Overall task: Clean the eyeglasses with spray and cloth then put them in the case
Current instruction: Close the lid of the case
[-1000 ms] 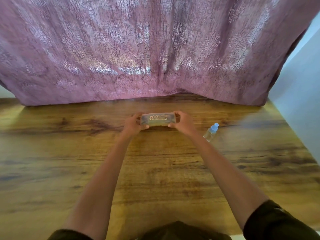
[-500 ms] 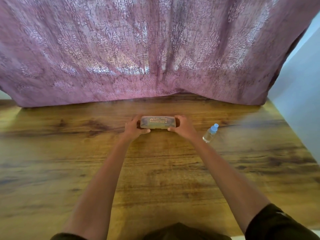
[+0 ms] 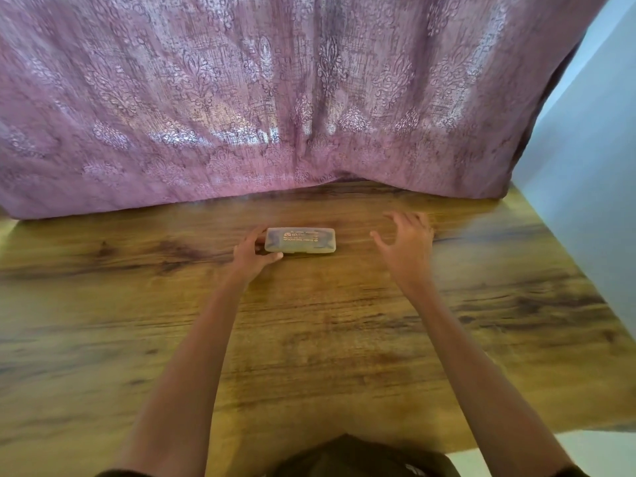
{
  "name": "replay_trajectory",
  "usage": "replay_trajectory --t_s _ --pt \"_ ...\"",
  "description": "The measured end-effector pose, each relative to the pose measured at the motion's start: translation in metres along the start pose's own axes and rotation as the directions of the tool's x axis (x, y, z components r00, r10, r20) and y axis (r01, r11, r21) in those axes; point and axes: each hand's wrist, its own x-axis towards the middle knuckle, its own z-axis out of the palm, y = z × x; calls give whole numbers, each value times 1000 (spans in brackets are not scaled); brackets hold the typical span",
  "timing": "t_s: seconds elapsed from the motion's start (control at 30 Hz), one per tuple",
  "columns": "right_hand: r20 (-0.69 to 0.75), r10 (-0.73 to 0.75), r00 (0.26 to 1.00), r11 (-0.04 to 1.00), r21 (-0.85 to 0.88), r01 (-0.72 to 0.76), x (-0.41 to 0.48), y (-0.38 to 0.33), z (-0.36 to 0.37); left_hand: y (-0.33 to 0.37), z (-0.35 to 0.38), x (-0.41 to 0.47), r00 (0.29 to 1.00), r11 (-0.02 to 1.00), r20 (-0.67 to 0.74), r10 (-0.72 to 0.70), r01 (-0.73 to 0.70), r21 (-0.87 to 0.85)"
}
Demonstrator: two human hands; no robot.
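Note:
A translucent eyeglass case with orange print on its lid lies shut on the wooden table, near the far edge. My left hand holds the case's left end, thumb at the front and fingers behind it. My right hand hovers to the right of the case, fingers spread, apart from it and blurred by motion. The spray bottle is hidden behind my right hand. The eyeglasses and the cloth are not in sight.
A mauve patterned curtain hangs along the table's far edge. A pale blue wall stands close to the right side. The table's right edge runs diagonally at the lower right.
The case has come down flat on the table. My right hand let go of its right end and moved right, over where the spray bottle stood. My left hand kept its hold.

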Motion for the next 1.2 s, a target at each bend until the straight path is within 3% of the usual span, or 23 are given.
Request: replay_trajectory --t_s 0.2,0.33,0.8,1.2 --pt "53 211 976 943 251 -218 -21 25 0 0 -1 0 1000 1000 3 1 -1 -21" --pt "160 311 937 898 274 -344 -34 37 8 0 0 0 1000 999 -7 3 -4 -34" --pt "184 446 876 791 377 -481 -53 47 22 2 -3 -8 1000 999 1 16 -16 -50" --pt "257 253 933 838 422 -344 -8 0 53 0 -2 -6 1000 999 -8 7 -7 -52"
